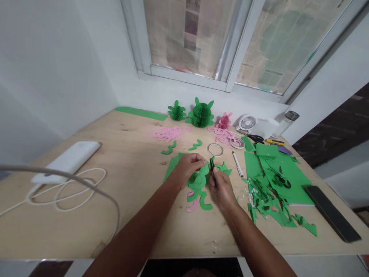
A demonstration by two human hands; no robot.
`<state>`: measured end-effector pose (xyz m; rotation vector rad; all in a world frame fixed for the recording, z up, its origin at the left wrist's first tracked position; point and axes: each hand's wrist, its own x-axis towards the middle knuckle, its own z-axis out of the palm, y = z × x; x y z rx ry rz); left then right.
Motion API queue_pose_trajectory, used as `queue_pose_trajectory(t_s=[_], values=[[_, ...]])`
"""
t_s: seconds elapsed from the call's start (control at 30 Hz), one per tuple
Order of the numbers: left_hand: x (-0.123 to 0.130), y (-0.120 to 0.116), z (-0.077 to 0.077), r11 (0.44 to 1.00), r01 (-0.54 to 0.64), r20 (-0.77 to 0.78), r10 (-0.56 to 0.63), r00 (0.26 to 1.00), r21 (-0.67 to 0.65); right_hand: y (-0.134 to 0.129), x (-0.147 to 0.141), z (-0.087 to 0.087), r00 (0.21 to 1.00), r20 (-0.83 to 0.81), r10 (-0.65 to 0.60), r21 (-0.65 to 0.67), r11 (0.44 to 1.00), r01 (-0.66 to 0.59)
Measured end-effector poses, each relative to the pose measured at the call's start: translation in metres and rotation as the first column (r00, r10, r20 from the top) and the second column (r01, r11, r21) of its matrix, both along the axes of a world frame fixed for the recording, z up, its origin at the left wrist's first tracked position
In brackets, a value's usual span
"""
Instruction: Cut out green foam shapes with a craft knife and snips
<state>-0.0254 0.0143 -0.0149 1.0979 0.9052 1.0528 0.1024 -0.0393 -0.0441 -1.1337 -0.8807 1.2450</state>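
Note:
My left hand (pixel 188 168) is closed in a pinch above the green paper pieces, and what sits between its fingertips is too small to make out. In my right hand (pixel 223 188) is a pair of black tweezers (pixel 212 169), tips pointing away from me, close to the left fingertips. Below both hands lie cut green paper shapes (pixel 199 181), partly hidden by the fingers. A curved green piece (pixel 205 201) and a pink curved piece (pixel 192 206) rest nearer to me. Two more wavy green strips (pixel 169 147) lie beyond the left hand.
Green and pink honeycomb paper figures (pixel 201 114) stand along the wall. Pink cutouts (pixel 168 133), tape rings (pixel 215 149) and a white pen (pixel 238 164) lie before them. Green scraps (pixel 268 200) and a dark phone (pixel 331 212) are at right; a white power bank (pixel 67 159) with cable is left.

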Motion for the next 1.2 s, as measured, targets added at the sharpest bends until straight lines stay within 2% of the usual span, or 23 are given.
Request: queue_pose_trajectory(t_s=[0.1, 0.3, 0.5, 0.6, 0.8, 1.0, 1.2], values=[[0.002, 0.0, 0.001, 0.996, -0.083, 0.095, 0.087, 0.992, -0.042, -0.001, 0.001, 0.002, 1.0, -0.017, -0.014, 0.018, 1.0, 0.015], [0.007, 0.0, -0.001, 0.98, -0.159, 0.193, 0.181, 0.964, -0.122, 0.0, 0.005, -0.007, 0.997, 0.053, 0.061, 0.056, 0.996, -0.064], [0.006, -0.001, 0.002, 0.966, -0.226, 0.236, 0.25, 0.939, -0.125, 0.006, 0.008, -0.009, 0.997, 0.003, -0.076, 0.025, 0.997, 0.076], [0.005, -0.001, 0.004, 0.968, -0.191, 0.245, 0.226, 0.943, -0.16, 0.008, 0.011, -0.002, 0.985, -0.081, -0.15, -0.001, 0.989, 0.15], [0.005, -0.002, 0.002, 0.975, -0.127, 0.204, 0.163, 0.965, -0.18, 0.009, 0.019, 0.006, 0.962, -0.178, -0.206, -0.035, 0.979, 0.203], [0.008, -0.003, -0.002, 0.992, 0.024, 0.115, -0.01, 0.993, -0.123, 0.009, 0.021, 0.008, 0.966, -0.177, -0.19, -0.027, 0.982, 0.189], [0.012, -0.009, -0.006, 0.987, 0.099, 0.052, -0.093, 0.994, -0.123, 0.009, 0.023, 0.008, 0.975, -0.156, -0.157, -0.018, 0.988, 0.156]])
